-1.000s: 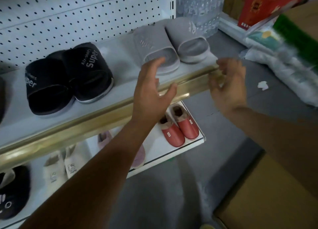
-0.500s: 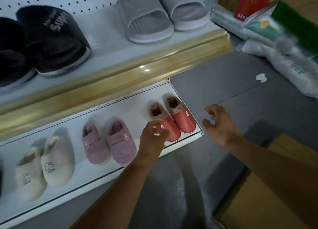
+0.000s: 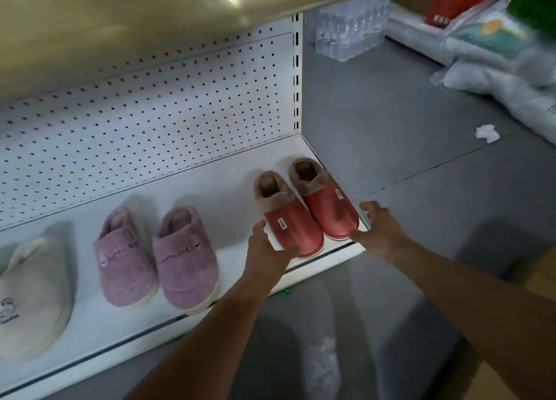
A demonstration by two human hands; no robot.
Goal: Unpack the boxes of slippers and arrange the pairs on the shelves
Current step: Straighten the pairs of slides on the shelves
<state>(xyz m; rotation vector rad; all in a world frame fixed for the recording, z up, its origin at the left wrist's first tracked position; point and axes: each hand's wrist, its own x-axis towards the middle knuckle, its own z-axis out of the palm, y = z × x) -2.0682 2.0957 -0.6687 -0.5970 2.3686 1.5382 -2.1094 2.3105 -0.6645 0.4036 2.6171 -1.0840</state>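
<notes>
Slippers in red (image 3: pixel 307 216), fleece-lined and lying side by side, sit at the right end of the lower shelf (image 3: pixel 228 195), toes toward the front lip. The left hand (image 3: pixel 264 255) frames the pair from the left with a spread grip, thumb tip at the toe of the nearer slipper and fingers beside its flank; whether it truly touches is hard to tell. The right hand (image 3: pixel 377 234) reaches in from the other side, fingers loosely spread at the shelf corner just beside the outer slipper's toe, holding nothing. The step looks like squaring up an already placed pair; the next move calls for a light nudge from both sides to align the toes. Each red slipper carries a small white tag reading "HOME". Left of them stand a purple pair (image 3: pixel 156 255) with tiny unreadable stitching, then a cream slipper (image 3: pixel 30 297).
</notes>
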